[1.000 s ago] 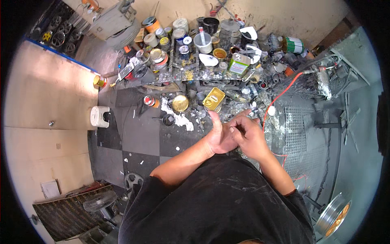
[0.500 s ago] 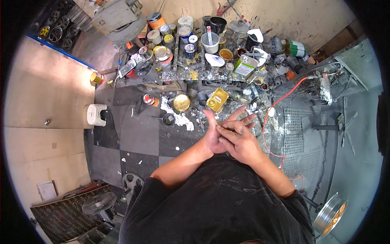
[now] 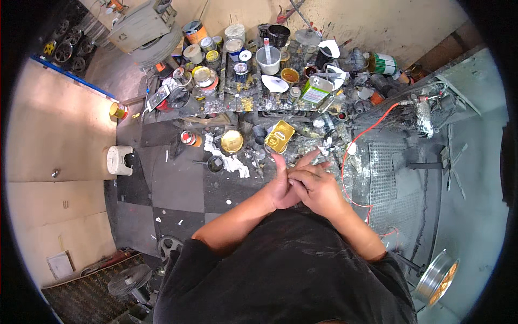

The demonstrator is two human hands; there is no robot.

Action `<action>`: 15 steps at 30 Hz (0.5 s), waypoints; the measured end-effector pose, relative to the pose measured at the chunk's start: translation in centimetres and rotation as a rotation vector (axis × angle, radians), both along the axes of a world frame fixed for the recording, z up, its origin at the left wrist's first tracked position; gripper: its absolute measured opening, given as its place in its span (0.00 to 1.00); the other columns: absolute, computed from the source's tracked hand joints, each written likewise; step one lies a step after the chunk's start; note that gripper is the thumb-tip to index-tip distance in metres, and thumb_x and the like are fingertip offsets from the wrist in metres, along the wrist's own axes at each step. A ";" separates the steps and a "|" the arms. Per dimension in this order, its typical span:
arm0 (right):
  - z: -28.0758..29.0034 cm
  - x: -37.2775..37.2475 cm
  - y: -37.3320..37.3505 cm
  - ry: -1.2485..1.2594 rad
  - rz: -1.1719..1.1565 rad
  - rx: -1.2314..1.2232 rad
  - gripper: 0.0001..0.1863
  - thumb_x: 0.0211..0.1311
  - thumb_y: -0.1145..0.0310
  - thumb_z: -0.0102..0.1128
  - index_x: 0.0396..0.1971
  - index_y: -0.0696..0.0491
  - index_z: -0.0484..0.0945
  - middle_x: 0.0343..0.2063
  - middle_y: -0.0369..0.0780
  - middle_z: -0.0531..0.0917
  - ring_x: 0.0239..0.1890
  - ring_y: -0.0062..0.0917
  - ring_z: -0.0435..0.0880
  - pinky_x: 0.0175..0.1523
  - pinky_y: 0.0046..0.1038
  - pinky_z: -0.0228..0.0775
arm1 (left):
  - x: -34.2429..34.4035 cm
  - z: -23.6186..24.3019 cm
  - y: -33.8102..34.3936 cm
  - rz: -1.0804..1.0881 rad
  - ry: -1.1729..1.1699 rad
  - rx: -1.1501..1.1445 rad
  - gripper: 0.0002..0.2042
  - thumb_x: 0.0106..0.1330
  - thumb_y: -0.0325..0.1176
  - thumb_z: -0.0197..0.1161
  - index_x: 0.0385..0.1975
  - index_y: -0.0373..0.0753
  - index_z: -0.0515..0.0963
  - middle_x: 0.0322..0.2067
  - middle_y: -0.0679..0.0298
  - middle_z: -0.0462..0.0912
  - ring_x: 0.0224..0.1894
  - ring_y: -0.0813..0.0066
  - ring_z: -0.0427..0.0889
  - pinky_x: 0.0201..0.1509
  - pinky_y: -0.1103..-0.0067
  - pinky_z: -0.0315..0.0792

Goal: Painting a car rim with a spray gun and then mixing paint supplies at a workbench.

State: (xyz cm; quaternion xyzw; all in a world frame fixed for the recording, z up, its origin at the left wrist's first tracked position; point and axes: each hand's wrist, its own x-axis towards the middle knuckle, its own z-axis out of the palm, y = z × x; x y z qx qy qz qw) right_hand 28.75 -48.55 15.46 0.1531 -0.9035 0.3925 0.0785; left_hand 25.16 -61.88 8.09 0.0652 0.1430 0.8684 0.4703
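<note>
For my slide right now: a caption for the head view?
Left hand and right hand pressed together above paint cans.

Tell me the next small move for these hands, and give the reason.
Probably part the hands and reach forward. The right hand lies over the left hand, fingers rubbing together and holding nothing that shows, while the yellow tin sits just ahead on the floor, apart from both.

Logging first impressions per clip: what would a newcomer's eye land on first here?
First, the two bare hands pressed together at centre: the right hand lies over the left hand, with nothing visibly held. Above them runs a paint-spattered bench crowded with open cans and cups. A red cable curves down the right side past a metal grating.
</note>
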 end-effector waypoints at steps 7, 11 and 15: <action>-0.6 0.0 1.5 -0.086 0.059 0.071 0.10 0.54 0.74 0.71 0.37 0.55 0.81 0.35 0.43 0.87 0.37 0.41 0.88 0.42 0.40 0.81 | 0.7 -1.9 0.3 -0.090 -0.096 -0.152 0.60 0.48 0.89 0.36 0.80 0.54 0.54 0.75 0.56 0.62 0.76 0.56 0.61 0.77 0.54 0.59; -0.9 -0.5 2.2 -0.107 0.048 0.102 0.13 0.53 0.74 0.70 0.39 0.56 0.78 0.34 0.45 0.83 0.35 0.42 0.86 0.40 0.41 0.79 | 0.3 -1.7 1.5 -0.085 -0.142 -0.264 0.58 0.50 0.88 0.37 0.78 0.54 0.57 0.72 0.58 0.65 0.75 0.59 0.63 0.75 0.54 0.61; -1.5 -0.5 2.9 -0.211 -0.018 0.052 0.10 0.55 0.72 0.69 0.34 0.53 0.76 0.31 0.42 0.82 0.35 0.41 0.85 0.38 0.44 0.75 | 0.2 -1.1 2.6 -0.075 -0.164 -0.243 0.55 0.52 0.86 0.40 0.72 0.47 0.67 0.66 0.61 0.73 0.70 0.65 0.70 0.73 0.61 0.66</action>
